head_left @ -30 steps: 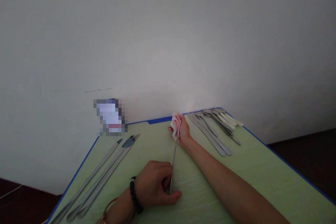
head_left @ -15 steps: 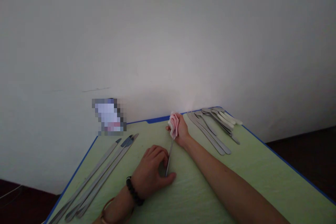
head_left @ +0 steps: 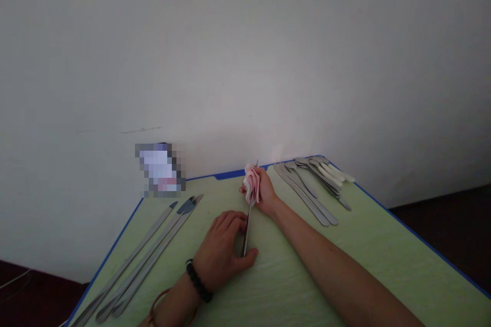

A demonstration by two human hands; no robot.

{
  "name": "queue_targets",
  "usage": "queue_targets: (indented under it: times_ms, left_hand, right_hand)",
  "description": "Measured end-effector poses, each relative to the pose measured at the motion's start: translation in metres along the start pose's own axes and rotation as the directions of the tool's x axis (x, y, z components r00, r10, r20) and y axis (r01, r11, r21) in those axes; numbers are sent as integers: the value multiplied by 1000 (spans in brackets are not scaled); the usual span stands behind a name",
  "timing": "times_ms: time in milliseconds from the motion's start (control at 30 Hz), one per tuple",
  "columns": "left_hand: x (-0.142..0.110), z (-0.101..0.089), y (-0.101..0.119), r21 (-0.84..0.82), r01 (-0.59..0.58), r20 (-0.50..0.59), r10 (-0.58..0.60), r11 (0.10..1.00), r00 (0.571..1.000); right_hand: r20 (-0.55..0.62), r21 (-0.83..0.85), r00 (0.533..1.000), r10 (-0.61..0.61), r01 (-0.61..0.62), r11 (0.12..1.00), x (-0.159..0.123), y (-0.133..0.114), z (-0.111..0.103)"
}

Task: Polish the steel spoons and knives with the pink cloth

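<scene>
A slim metal table knife (head_left: 248, 227) slants up from my left hand (head_left: 224, 242) to my right. My left hand curls about its lower end, with the thumb on the near side and the fingers on the far side. My right hand (head_left: 266, 191) is closed around a folded pink and white cloth (head_left: 252, 186), which wraps the knife's upper part. A narrow tip pokes out above the cloth. The right hand's fingers are partly hidden behind the cloth.
Several long metal knives (head_left: 153, 245) lie along the left side of the green table (head_left: 284, 286). Forks, spoons and knives (head_left: 307, 194), some white-handled (head_left: 332, 171), lie at the far right. A blurred phone-like thing (head_left: 159, 168) leans against the wall (head_left: 245, 61).
The cloth and my right hand have shifted slightly toward me and left along the knife, and its tip now shows above the cloth. My left hand has hardly moved.
</scene>
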State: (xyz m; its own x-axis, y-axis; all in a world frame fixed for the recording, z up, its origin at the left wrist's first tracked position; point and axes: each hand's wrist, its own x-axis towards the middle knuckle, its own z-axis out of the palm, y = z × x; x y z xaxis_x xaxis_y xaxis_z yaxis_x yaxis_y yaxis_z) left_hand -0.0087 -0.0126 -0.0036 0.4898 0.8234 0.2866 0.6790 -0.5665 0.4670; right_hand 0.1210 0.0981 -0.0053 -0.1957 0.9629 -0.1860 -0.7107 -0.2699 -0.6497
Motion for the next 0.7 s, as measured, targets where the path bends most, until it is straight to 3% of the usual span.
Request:
queue_targets:
  times_ms: [200, 333, 467, 567, 700]
  left_hand:
    - [1, 2, 1, 45, 83, -48, -81, 995, 996]
    - [0, 2, -3, 66, 107, -65, -103, 992, 993]
    - [-2, 0, -9, 50, 11, 21, -12, 999, 1000]
    - [-2, -1, -11, 18, -54, 95, 52, 998, 994]
    - [-1, 0, -12, 19, -23, 121, 20, 1000, 992]
  right_hand:
    - [-20, -98, 1000, 6, -8, 995, -2, 2, 3]
    - [-35, 79, 999, -29, 31, 996, 4, 2, -3]
    - [18, 202, 999, -45, 41, 979, 8, 0, -7]
    - [28, 118, 1000, -7, 3, 993, 6, 0, -4]
    - [7, -105, 1000, 25, -24, 994, 2, 4, -1]
